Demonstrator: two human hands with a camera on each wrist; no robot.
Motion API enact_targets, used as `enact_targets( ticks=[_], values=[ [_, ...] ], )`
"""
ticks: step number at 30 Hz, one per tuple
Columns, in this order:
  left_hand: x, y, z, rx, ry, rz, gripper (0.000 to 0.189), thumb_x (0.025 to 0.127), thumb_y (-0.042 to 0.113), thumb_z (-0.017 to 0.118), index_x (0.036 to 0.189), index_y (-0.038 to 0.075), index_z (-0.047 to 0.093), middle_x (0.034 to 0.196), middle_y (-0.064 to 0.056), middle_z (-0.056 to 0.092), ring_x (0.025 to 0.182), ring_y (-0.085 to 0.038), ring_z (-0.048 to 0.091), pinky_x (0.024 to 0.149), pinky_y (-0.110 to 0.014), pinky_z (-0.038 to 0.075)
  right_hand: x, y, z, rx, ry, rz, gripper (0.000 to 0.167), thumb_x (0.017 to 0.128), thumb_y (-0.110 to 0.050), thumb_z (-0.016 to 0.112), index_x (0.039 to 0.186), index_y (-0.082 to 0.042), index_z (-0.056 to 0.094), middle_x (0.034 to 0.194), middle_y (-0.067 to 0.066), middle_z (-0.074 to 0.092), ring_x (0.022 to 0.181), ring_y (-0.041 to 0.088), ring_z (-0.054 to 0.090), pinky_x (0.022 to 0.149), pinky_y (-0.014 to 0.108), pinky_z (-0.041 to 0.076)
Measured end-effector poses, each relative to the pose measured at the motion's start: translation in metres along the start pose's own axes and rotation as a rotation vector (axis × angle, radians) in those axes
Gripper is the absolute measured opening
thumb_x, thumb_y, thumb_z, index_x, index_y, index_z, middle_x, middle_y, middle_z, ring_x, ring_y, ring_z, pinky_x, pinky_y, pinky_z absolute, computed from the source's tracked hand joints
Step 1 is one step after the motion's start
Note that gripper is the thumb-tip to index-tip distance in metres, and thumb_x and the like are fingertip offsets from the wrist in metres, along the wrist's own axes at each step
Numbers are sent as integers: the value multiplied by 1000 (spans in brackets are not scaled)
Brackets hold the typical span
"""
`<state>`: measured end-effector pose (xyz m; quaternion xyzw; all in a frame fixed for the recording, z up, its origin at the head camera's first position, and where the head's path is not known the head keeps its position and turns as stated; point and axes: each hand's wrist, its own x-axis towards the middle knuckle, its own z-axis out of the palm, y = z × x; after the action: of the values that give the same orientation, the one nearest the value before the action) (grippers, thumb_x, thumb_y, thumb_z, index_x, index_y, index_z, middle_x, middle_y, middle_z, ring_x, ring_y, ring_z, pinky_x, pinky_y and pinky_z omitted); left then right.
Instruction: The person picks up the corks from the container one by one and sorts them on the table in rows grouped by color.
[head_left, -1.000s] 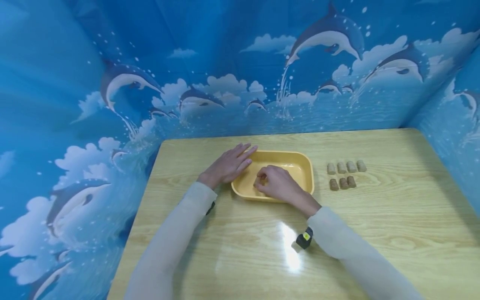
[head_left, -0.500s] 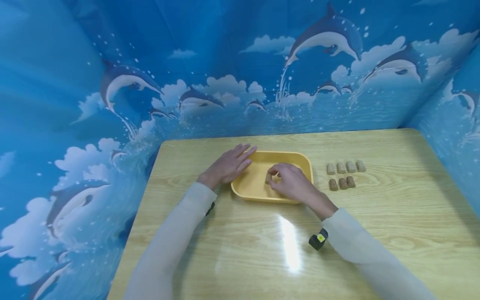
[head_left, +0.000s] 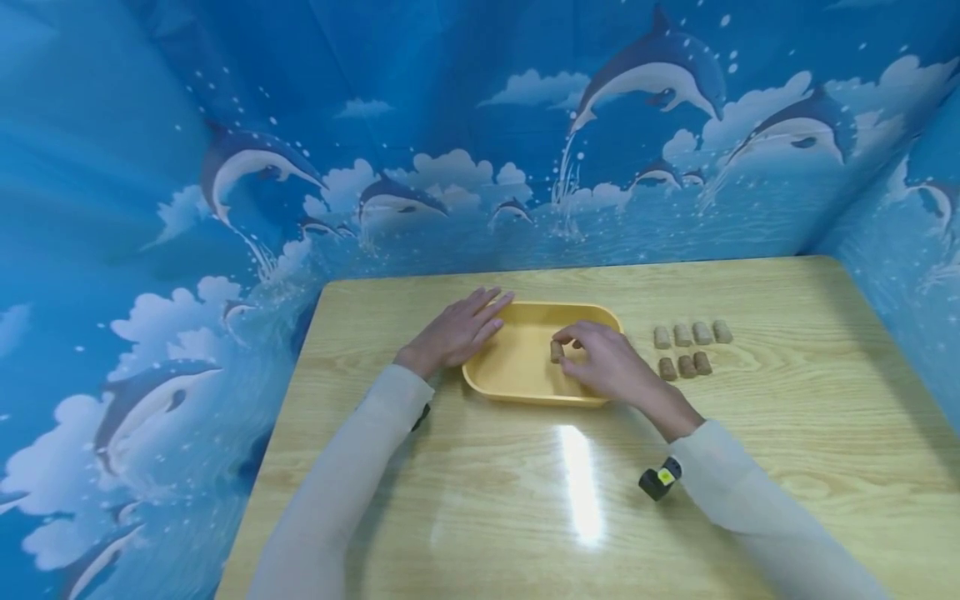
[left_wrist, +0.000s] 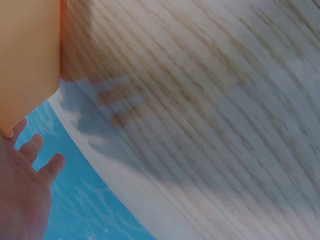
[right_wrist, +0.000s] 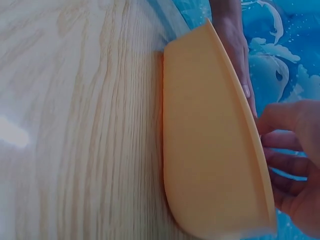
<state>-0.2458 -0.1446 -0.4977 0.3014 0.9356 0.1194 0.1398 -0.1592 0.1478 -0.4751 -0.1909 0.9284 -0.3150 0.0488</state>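
Observation:
A yellow rectangular tray lies on the table. My left hand rests on its left rim with fingers extended. In the left wrist view, that hand shows beside the tray's outer wall. Over the tray's right part, my right hand pinches a small brown cork between thumb and fingers. The right wrist view shows the right hand behind the tray's wall, which hides the cork. Whether the cork touches the tray floor I cannot tell.
Right of the tray, several pale corks form a back row, with three darker corks in front. The wood-grain table meets a blue dolphin-print curtain at the back and sides.
My right hand has moved rightward over the tray, away from the left hand, and the cork between its fingers has moved with it. My left hand has stayed on the rim.

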Motion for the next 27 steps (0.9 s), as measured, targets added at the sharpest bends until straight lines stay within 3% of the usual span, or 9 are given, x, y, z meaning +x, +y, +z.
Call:
enact_targets(
  ticks=[12,22,27],
  values=[
    [-1,0,0,-2,-1,7,62,118,56,14,176,38,4,186,0,9,173,-28,6,140,-53,14,-14,18,-16,32,83,-44,37,102,-19,77,137,-9,74,136,13,74,118,36,72,97,57,62],
    [-1,-3,1,-4,7,15,63,118,57,14,177,38,5,186,-2,11,172,-30,10,139,-54,16,-28,33,-28,42,150,-100,35,101,-11,77,135,-5,74,126,14,75,112,36,72,94,57,62],
    [0,-2,1,-6,13,19,62,118,57,15,177,38,6,185,-2,13,172,-29,11,139,-54,17,-37,43,-39,54,175,-109,35,102,-10,75,137,-5,73,130,15,74,113,37,72,94,62,61]
  ],
)
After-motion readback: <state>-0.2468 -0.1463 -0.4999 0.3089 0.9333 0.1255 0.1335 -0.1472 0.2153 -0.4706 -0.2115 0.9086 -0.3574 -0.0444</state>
